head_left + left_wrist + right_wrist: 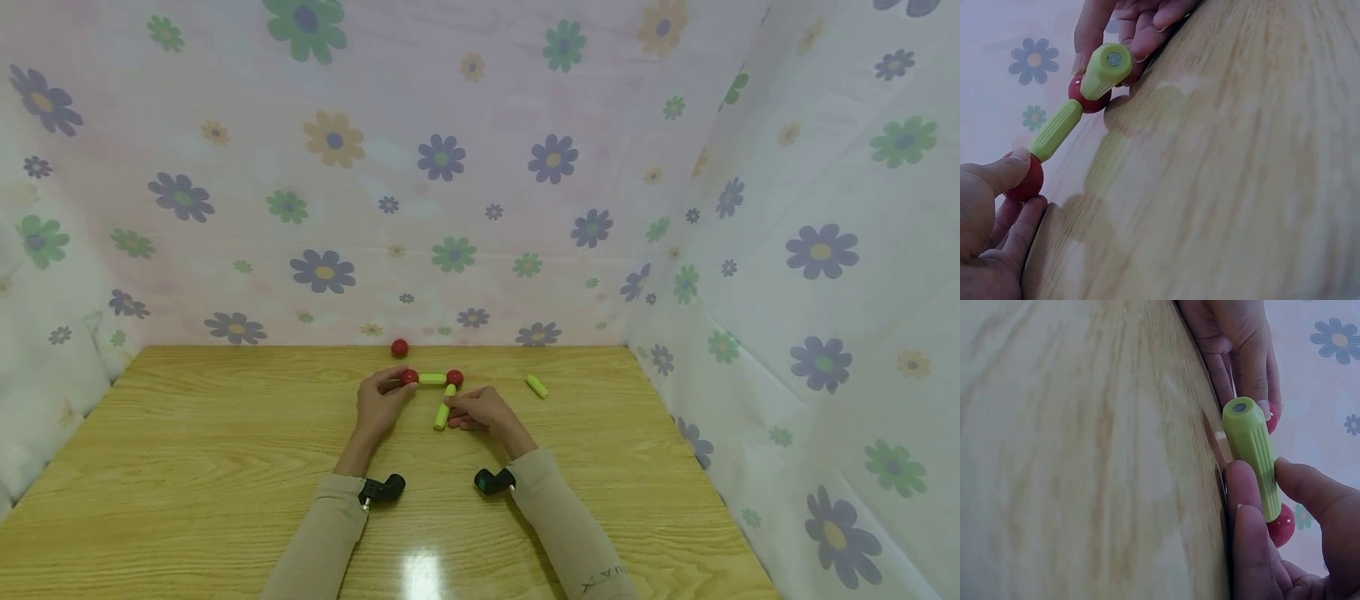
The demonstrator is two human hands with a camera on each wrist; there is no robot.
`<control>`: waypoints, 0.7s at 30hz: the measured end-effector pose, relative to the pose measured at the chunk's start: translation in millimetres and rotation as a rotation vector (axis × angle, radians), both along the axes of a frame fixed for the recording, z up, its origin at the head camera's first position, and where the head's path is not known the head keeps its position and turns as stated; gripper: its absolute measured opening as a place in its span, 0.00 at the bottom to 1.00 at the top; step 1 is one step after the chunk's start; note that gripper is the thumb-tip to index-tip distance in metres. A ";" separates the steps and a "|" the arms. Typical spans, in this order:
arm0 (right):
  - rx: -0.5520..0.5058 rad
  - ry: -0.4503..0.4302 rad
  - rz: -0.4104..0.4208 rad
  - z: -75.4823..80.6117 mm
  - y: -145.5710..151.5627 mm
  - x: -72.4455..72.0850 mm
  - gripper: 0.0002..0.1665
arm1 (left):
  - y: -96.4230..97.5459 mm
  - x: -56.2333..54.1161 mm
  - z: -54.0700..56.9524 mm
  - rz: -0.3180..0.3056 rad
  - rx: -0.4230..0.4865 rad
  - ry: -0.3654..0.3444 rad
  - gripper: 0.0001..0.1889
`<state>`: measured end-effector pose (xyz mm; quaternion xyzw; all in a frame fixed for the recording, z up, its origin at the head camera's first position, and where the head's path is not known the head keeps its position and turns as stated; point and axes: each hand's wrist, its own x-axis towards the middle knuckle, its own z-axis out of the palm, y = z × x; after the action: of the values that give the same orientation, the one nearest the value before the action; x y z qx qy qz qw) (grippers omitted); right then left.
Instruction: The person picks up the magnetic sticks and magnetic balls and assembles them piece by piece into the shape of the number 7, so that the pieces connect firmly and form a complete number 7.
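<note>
My left hand (379, 406) pinches a red ball (409, 377) between thumb and fingers. From that ball a yellow-green magnetic rod (432, 378) runs right to a second red ball (454, 378). A second yellow-green rod (1252, 450) is held between the thumb and fingers of my right hand (486, 409). One end of it meets the second ball; the other, with a round grey metal disc (1114, 59) in it, points back toward me. In the left wrist view this rod partly covers the second ball.
Another red ball (400, 348) sits at the table's back edge, near the flowered cloth wall (390, 242). To the right lies a loose yellow-green rod (537, 387) on the wooden table (225, 467). Each wrist wears a black camera (386, 488).
</note>
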<state>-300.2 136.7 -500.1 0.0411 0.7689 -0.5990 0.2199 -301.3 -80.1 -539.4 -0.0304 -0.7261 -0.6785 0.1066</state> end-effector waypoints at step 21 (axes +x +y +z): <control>0.048 0.062 0.041 -8.7 2.3 7.8 0.21 | 0.6 1.6 -0.7 0.002 0.009 0.054 0.22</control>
<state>-292.5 139.0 -508.8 0.0121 0.7902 -0.5768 0.2069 -299.8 -79.6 -540.0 -0.0476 -0.7199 -0.6807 0.1270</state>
